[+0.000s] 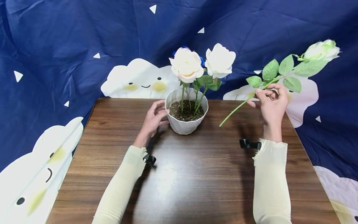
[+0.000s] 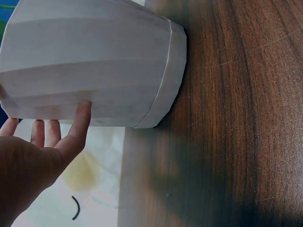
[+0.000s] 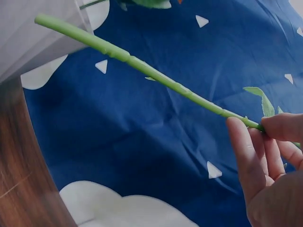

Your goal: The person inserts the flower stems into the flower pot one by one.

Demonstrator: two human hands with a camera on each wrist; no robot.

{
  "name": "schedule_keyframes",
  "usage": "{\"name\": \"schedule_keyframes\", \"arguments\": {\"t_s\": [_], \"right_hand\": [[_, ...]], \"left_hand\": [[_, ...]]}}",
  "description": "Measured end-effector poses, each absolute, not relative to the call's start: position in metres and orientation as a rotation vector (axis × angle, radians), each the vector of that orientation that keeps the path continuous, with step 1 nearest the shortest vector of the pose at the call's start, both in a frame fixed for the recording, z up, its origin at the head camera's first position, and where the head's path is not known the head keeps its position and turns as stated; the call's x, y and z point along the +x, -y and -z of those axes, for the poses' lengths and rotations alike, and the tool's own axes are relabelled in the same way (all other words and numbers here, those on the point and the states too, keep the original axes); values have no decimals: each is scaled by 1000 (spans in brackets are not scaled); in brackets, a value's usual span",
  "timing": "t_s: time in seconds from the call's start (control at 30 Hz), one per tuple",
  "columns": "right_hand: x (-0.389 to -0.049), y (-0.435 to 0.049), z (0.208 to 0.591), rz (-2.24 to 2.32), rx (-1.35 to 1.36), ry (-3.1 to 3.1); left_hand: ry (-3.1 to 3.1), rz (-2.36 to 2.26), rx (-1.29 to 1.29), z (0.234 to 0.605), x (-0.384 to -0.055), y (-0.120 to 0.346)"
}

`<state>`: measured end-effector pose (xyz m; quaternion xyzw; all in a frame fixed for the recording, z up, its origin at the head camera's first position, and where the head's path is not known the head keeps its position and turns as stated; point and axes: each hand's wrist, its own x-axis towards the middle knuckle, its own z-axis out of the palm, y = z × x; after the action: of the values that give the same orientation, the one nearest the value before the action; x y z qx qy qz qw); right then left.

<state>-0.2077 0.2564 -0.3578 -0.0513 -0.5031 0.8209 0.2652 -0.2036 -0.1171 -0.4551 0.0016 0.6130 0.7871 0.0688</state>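
Note:
A white faceted flowerpot (image 1: 185,127) with dark soil (image 1: 176,109) stands near the table's back edge. Planted in it are a pale pink rose (image 1: 186,66), a white rose (image 1: 221,60) and, mostly hidden behind, blue flowers (image 1: 202,61). My left hand (image 1: 153,117) rests its spread fingers against the pot's left side. In the left wrist view one fingertip (image 2: 84,108) touches the pot wall (image 2: 90,52). To the right, my right hand (image 1: 272,104) pinches a green-white rose (image 1: 321,51) by its leafy stem. The bare stem end (image 3: 47,21) slants down left, above the table and apart from the pot.
The brown wooden table (image 1: 195,186) has its back edge just behind the pot. A dark blue cloth (image 1: 112,28) with white clouds and triangles hangs behind and at the sides. Black wrist straps (image 1: 250,144) sit at both cuffs.

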Motion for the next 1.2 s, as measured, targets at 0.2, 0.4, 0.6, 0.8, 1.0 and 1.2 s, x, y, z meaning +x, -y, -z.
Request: {"name": "schedule_keyframes", "arguments": {"t_s": [0.2, 0.4, 0.6, 0.8, 1.0, 1.2], "right_hand": [[-210, -244, 350, -2212, -81, 1368], [-216, -231, 343, -2189, -21, 1382], [-224, -220, 338, -2167, 35, 1388], [-232, -210, 333, -2145, 84, 1385], [-241, -200, 333, -2096, 136, 1483], [-254, -191, 335, -2046, 184, 1554]], "left_hand": [[-1852, -2361, 9, 454, -203, 117], [-1856, -2360, 6, 453, -203, 117], [-1857, -2358, 2, 454, -203, 118], [-1861, -2353, -4, 455, -203, 118], [-1848, -2361, -3, 456, -203, 118], [-1847, -2361, -1, 455, -203, 118]]}}
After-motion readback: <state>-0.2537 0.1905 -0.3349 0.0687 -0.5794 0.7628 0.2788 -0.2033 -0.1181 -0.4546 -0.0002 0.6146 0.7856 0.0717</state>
